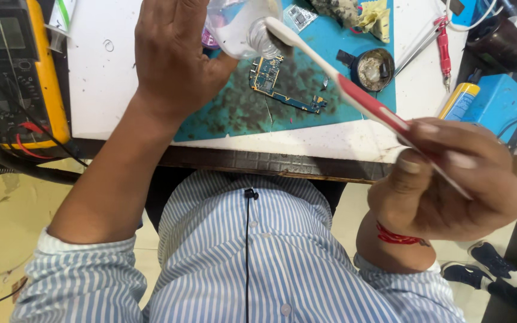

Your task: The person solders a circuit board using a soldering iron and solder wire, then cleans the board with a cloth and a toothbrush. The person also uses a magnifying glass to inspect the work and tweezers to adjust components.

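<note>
My left hand (172, 54) grips a clear plastic bottle (240, 27), tilted so its mouth points right. My right hand (450, 179) holds a red and white toothbrush (354, 96) by the handle; the brush head rests at the bottle's mouth. Beneath them, a small blue circuit board (279, 87) lies on a stained teal work mat (270, 113) on the white table.
A yellow multimeter (13, 72) with red and black leads stands at the left. A round black tin (375, 69) sits on the mat's right side. Red-handled tweezers (444, 48), a yellow and blue tube (459, 98) and a blue box (498, 104) lie at the right.
</note>
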